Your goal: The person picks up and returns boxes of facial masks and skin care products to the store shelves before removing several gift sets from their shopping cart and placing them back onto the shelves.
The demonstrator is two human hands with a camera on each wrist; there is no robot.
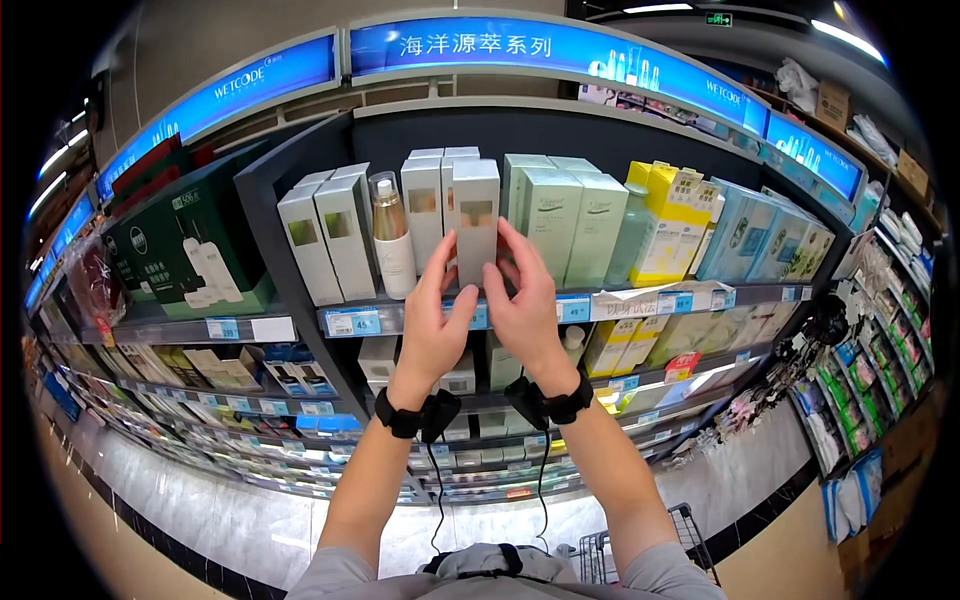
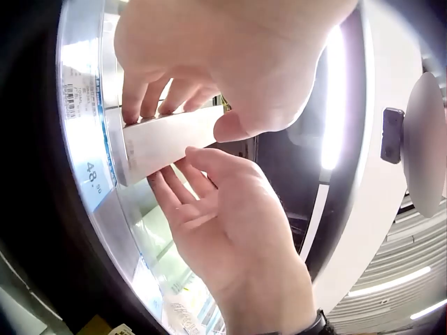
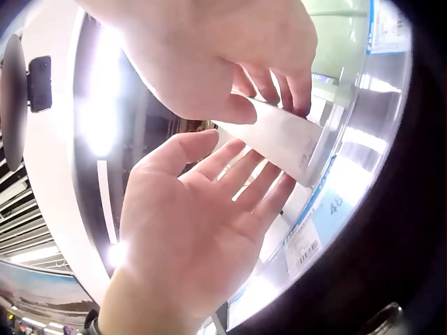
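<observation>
We had the white box upright at the shelf front, between bottle and green boxes. Our left hand and right hand flanked it with straight, spread fingers, keeping it square.

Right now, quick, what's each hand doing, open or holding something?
Left hand: open, straight fingers pressed on the white box.
Right hand: open, fingers flat against the same box.
</observation>
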